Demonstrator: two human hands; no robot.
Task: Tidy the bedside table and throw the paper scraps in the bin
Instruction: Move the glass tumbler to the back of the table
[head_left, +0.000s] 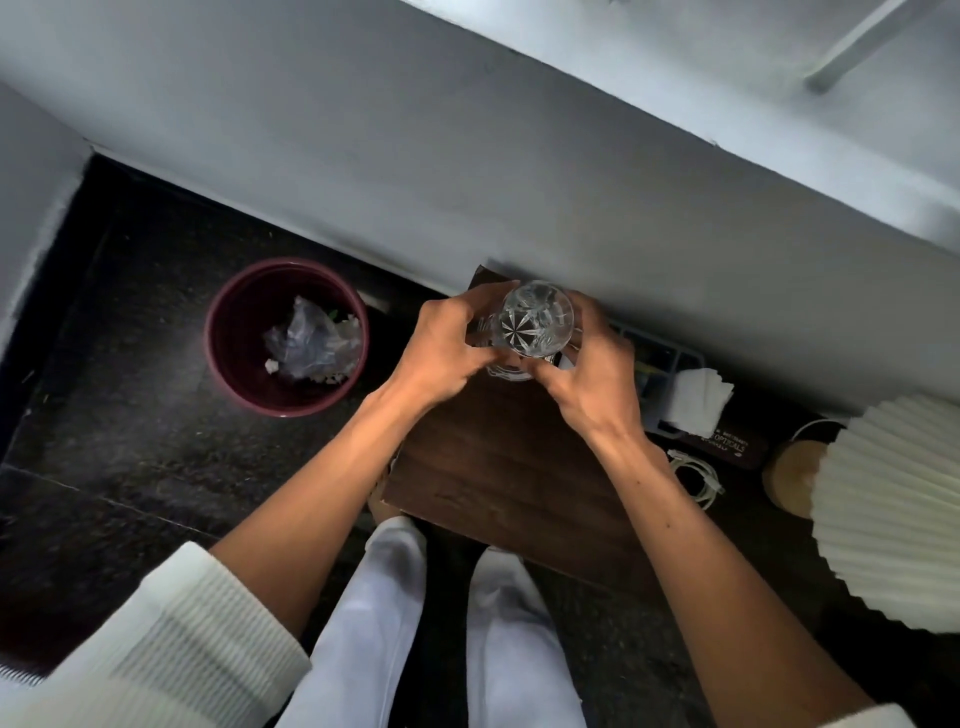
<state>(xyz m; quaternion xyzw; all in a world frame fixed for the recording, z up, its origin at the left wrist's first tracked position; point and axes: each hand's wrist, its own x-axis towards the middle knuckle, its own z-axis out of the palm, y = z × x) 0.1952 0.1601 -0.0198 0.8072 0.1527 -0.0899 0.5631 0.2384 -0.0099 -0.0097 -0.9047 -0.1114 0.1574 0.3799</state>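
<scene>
A clear cut-glass tumbler (535, 319) stands at the far left corner of the dark wooden bedside table (509, 467), close to the wall. My left hand (447, 348) wraps its left side and my right hand (587, 369) wraps its right side, fingers curled around the glass. On the floor to the left of the table stands a maroon bin (285, 338) holding crumpled plastic and paper scraps (311, 345). Whether the tumbler rests on the table or is lifted is unclear.
To the right lie a light-blue tray (680, 358), folded white tissues (698, 392), a dark glasses case (727, 441), a coiled white cable (696, 478) and a pleated white lamp (893, 509) on a wooden base. A grey wall runs behind. My legs stand in front of the table.
</scene>
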